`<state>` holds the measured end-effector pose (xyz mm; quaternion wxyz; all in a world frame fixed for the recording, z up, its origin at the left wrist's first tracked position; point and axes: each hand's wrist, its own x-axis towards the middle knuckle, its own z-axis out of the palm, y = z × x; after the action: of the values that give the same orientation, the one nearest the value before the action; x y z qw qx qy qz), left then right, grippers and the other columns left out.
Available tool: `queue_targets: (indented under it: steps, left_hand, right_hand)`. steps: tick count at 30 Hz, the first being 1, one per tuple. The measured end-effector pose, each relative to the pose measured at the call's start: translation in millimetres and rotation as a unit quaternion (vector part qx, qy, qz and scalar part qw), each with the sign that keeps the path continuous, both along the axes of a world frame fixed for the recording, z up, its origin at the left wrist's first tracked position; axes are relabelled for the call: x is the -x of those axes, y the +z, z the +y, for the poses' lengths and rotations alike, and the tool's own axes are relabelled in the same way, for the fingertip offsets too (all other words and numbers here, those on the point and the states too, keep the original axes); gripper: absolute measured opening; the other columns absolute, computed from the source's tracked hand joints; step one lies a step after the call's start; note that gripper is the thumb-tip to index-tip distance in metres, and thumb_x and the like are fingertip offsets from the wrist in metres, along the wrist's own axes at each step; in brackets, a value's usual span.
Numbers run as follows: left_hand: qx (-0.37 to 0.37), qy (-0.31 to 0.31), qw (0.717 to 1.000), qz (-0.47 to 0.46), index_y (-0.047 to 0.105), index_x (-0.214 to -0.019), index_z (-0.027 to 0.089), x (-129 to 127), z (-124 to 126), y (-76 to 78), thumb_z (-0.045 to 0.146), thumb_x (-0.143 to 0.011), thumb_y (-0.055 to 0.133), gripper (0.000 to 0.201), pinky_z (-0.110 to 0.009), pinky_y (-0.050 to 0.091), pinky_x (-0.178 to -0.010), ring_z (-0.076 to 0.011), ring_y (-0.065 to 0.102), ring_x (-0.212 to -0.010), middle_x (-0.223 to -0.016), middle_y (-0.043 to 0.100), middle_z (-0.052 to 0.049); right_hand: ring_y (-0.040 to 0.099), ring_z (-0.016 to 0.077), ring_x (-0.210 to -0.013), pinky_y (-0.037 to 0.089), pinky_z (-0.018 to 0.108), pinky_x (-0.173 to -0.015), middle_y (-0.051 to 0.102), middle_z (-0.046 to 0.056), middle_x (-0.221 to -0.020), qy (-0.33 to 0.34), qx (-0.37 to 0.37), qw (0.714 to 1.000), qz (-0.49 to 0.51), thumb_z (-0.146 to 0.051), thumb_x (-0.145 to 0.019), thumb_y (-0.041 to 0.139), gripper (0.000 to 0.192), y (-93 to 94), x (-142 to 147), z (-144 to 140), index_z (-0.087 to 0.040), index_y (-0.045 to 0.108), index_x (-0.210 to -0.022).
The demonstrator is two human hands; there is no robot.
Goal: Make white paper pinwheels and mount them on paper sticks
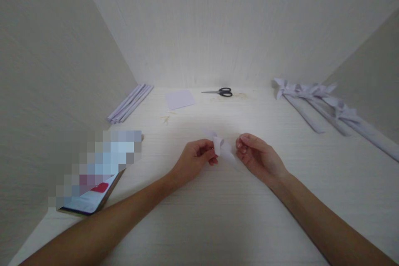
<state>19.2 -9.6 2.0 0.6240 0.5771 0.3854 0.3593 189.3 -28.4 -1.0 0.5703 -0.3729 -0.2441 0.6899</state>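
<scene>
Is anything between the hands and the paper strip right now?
No. The left hand pinches the curled paper strip at one end, and the right hand touches its other end; nothing visible lies between them.

Paper-craft desk (218, 224): scissors (222, 92), rolled paper (131, 102).

My one view comes from the head camera, looking forward and down across the pale wood-grain table (280, 199), close over both forearms, reaching to the white back wall (237, 29) between two side panels.
</scene>
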Motion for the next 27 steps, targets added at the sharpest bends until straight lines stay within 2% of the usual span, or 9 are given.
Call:
queue_targets:
  steps: [7,14,17,22,27]
  left_hand:
    - [-0.033,-0.007,0.999,0.029,0.056,-0.059,0.011,0.7,-1.9,6.7,0.010,-0.065,0.050,0.009,-0.017,0.037,-0.049,-0.0055,0.046,-0.048,-0.050,0.051,0.004]
    - [-0.037,0.000,0.999,0.014,0.055,-0.053,0.012,0.7,-1.5,9.1,0.014,-0.064,0.053,0.011,-0.018,0.036,-0.049,-0.0064,0.045,-0.048,-0.048,0.050,0.003]
    - [-0.019,0.020,1.000,0.003,0.055,-0.051,0.013,0.5,-0.3,5.9,0.017,-0.065,0.054,0.014,-0.019,0.036,-0.050,-0.0073,0.046,-0.048,-0.048,0.051,0.002]
    - [0.034,0.034,0.998,-0.042,0.056,-0.056,0.013,0.9,1.6,-1.6,0.019,-0.065,0.055,0.011,-0.020,0.037,-0.052,-0.0081,0.048,-0.050,-0.051,0.054,0.001]
    - [0.083,0.044,0.987,-0.132,0.055,-0.057,0.012,0.5,4.3,-6.9,0.024,-0.065,0.058,0.015,-0.022,0.037,-0.052,-0.0088,0.049,-0.050,-0.053,0.055,-0.001]
  right_hand:
    - [0.042,0.0035,-0.047,0.038,0.013,-0.045,0.053,-0.001,-0.054,-0.002,-0.003,1.000,0.012,-0.017,-0.059,0.064,0.008,-0.6,-1.2,1.4,-0.013,0.059,-0.056]
    - [0.042,0.0034,-0.046,0.038,0.013,-0.044,0.053,-0.001,-0.054,-0.005,0.001,1.000,0.017,-0.015,-0.060,0.062,0.007,0.3,-0.6,-0.8,-0.012,0.058,-0.056]
    - [0.042,0.0037,-0.046,0.038,0.014,-0.044,0.052,0.000,-0.055,-0.008,0.007,0.999,0.034,-0.013,-0.063,0.059,0.007,0.6,-0.7,-0.7,-0.011,0.057,-0.057]
    - [0.040,0.0046,-0.048,0.038,0.016,-0.045,0.048,-0.001,-0.056,-0.046,0.029,0.990,0.131,-0.013,-0.067,0.051,0.008,0.7,-7.9,2.2,-0.012,0.054,-0.059]
    - [0.040,0.0055,-0.047,0.038,0.017,-0.046,0.044,-0.002,-0.055,-0.061,0.019,0.980,0.189,-0.013,-0.068,0.048,0.008,-0.3,-13.7,3.4,-0.013,0.051,-0.061]
